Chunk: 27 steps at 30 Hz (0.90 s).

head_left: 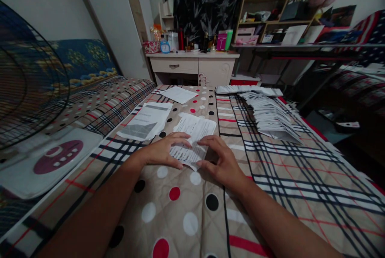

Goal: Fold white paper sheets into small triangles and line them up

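Observation:
A printed white leaflet (197,127) lies on the dotted bedspread in front of me, creased and slightly curled at its near edge. My left hand (164,150) holds its left side, fingertips on the print and thumb by the near left edge. On the other side, my right hand (221,162) grips it with curved fingers, the thumb at the near right corner. The undersides of the fingers are partly hidden. Left of the leaflet rests a white and grey printed packet (147,119). Beyond it is a flat white sheet (179,94).
A row of folded papers (267,115) fans out on the bed's right side, with another paper bundle (248,89) behind it. At left are a fan (30,73) and a white bag with a purple print (60,158). A white dresser (176,65) stands past the bed.

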Each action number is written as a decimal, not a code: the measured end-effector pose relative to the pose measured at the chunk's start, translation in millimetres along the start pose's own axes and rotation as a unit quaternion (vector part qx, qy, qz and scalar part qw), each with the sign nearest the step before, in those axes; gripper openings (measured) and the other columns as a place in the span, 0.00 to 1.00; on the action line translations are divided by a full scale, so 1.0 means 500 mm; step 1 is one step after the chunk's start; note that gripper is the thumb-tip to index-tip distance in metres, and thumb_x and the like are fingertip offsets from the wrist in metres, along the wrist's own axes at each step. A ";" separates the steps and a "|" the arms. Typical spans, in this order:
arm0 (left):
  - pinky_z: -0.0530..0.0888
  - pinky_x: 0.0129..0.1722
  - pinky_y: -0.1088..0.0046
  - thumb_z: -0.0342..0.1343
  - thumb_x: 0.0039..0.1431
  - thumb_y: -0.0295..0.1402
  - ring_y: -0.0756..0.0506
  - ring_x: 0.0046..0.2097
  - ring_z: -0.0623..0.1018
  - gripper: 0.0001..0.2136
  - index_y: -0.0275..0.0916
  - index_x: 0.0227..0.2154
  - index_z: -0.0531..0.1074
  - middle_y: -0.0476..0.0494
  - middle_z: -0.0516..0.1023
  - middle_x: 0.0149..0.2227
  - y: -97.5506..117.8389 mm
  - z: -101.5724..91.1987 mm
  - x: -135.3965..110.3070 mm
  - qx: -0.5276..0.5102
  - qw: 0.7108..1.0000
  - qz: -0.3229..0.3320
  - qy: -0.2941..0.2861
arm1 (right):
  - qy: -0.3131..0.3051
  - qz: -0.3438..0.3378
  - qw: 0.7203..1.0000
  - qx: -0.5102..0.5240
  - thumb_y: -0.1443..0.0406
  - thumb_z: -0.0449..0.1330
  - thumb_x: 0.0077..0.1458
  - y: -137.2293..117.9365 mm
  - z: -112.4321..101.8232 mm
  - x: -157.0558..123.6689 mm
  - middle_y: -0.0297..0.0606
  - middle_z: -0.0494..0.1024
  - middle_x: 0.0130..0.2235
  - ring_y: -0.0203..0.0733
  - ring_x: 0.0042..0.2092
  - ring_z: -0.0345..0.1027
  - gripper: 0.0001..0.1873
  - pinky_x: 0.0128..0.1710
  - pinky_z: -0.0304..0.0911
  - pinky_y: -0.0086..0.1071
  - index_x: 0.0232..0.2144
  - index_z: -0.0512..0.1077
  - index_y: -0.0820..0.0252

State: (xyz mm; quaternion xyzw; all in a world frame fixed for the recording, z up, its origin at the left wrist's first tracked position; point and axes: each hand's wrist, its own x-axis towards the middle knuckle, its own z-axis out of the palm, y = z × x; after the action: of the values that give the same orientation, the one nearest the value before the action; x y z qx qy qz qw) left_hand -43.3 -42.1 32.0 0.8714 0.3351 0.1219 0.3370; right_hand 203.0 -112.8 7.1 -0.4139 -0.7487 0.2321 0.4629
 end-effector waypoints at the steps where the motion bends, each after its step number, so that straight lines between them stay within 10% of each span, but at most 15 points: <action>1: 0.58 0.65 0.56 0.70 0.42 0.45 0.36 0.66 0.62 0.29 0.50 0.50 0.75 0.43 0.62 0.65 0.001 0.001 0.000 0.001 1.000 -0.003 0.000 | -0.025 -0.018 1.000 -0.004 0.62 0.70 0.46 -0.003 0.000 0.000 0.41 0.73 0.48 0.48 0.51 0.66 0.24 0.51 0.62 0.41 0.48 0.73 0.54; 7: 0.60 0.64 0.59 0.63 0.52 0.44 0.39 0.64 0.65 0.17 0.48 0.45 0.78 0.44 0.65 0.64 0.003 0.004 0.006 -0.035 0.999 -0.003 0.004 | -0.105 -0.049 0.992 -0.044 0.58 0.72 0.44 -0.002 0.003 -0.003 0.43 0.73 0.52 0.50 0.53 0.66 0.32 0.52 0.61 0.44 0.53 0.72 0.52; 13: 0.61 0.63 0.58 0.60 0.56 0.42 0.39 0.61 0.69 0.09 0.43 0.32 0.81 0.42 0.70 0.60 -0.003 0.012 0.013 -0.058 0.997 -0.024 0.045 | -0.098 -0.017 0.994 -0.035 0.67 0.63 0.55 0.000 0.009 0.002 0.41 0.77 0.43 0.43 0.45 0.69 0.08 0.46 0.63 0.36 0.39 0.77 0.58; 22: 0.71 0.55 0.59 0.61 0.54 0.30 0.43 0.52 0.77 0.11 0.40 0.41 0.79 0.41 0.79 0.50 -0.027 0.000 0.013 -0.059 0.993 0.017 0.097 | 0.130 0.100 0.985 0.055 0.68 0.58 0.56 0.035 -0.012 0.008 0.40 0.79 0.39 0.45 0.44 0.71 0.05 0.47 0.64 0.42 0.31 0.76 0.58; 27: 0.69 0.58 0.54 0.55 0.52 0.22 0.42 0.54 0.76 0.10 0.40 0.28 0.80 0.44 0.83 0.41 -0.055 0.012 0.015 -0.087 0.988 0.059 0.110 | 0.073 0.111 0.990 0.046 0.74 0.62 0.43 0.063 -0.024 0.010 0.40 0.77 0.50 0.48 0.54 0.68 0.19 0.59 0.58 0.48 0.38 0.78 0.54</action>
State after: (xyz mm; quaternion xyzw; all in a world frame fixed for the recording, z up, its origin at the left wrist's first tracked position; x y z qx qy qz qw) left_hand -48.9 -25.2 9.3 0.8383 0.3061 0.2657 0.3647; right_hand 225.1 -91.9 -7.8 -0.4889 -0.6505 0.2853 0.5064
